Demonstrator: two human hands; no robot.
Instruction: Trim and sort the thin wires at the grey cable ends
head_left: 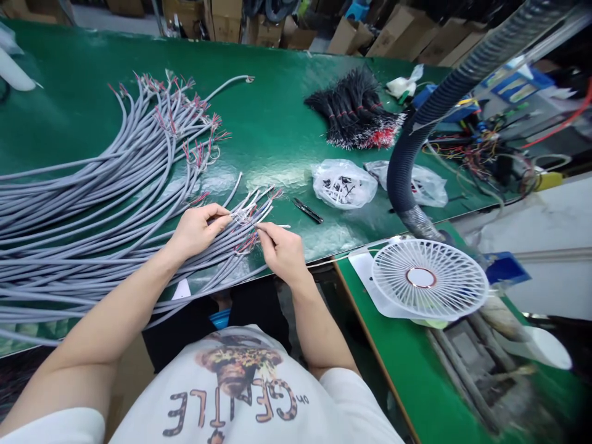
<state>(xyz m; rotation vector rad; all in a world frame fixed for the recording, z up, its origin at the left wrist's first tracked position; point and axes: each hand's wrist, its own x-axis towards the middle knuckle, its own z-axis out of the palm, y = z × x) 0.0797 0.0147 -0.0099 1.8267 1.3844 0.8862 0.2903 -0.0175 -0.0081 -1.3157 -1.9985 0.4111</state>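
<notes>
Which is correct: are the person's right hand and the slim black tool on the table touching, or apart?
Apart. The head view plainly shows green tabletop between the right hand and the slim black tool.

Left hand [198, 230] and right hand [283, 251] pinch fine wires [246, 217] at stripped ends of gray cables [115, 180], which spread across green tabletop [277, 117]. Slim black tool [308, 210] lies flat near right hand; clear plastic bag [365, 192] just beyond, small dark pieces [343, 184] inside. Bundled black wires [349, 108] farther back. White fan [448, 287] at right, by ribbed hose [400, 160].

Grey cables [99, 169]; green table [268, 117]
</notes>
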